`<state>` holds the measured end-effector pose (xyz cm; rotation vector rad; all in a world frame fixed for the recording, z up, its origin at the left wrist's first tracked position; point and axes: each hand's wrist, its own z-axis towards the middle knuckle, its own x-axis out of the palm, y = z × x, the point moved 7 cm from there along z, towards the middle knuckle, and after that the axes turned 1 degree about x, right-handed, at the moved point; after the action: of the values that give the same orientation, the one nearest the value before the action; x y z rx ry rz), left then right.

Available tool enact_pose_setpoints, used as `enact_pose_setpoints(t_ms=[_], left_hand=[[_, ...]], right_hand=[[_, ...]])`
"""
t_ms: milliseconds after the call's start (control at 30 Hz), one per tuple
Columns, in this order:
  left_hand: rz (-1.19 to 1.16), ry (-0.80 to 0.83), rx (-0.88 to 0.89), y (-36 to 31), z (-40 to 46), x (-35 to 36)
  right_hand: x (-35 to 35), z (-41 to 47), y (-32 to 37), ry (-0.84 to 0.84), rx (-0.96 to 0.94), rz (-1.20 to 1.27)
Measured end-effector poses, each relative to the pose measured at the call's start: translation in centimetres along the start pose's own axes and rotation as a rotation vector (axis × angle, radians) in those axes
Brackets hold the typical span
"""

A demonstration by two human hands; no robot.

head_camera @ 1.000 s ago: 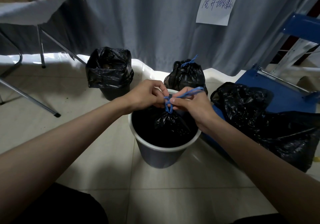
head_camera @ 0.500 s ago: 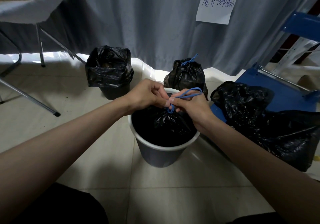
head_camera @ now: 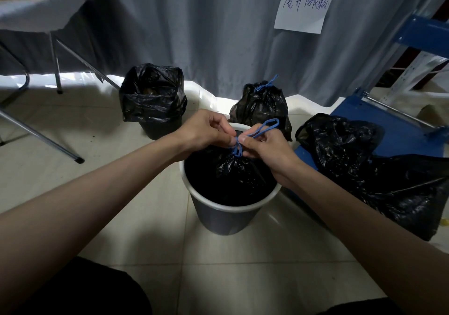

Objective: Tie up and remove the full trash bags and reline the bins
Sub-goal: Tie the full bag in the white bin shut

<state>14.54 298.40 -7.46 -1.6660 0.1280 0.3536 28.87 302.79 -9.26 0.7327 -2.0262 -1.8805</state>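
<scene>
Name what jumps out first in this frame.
Dead centre, the left hand and right hand pinch a blue drawstring over a black bag in the grey bin. Behind it stands an already tied bag; a handwritten paper sign hangs on the curtain.

Both hands meet over the bin: left hand and right hand pinch the blue drawstring at the gathered neck of the black bag.
</scene>
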Motion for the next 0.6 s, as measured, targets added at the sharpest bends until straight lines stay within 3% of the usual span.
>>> enact_pose_setpoints(t_ms=[600], left_hand=[[0.096,-0.022,0.093,-0.79,0.46,-0.57]], right_hand=[[0.56,0.62,-0.39,0.010,0.011,0.073]])
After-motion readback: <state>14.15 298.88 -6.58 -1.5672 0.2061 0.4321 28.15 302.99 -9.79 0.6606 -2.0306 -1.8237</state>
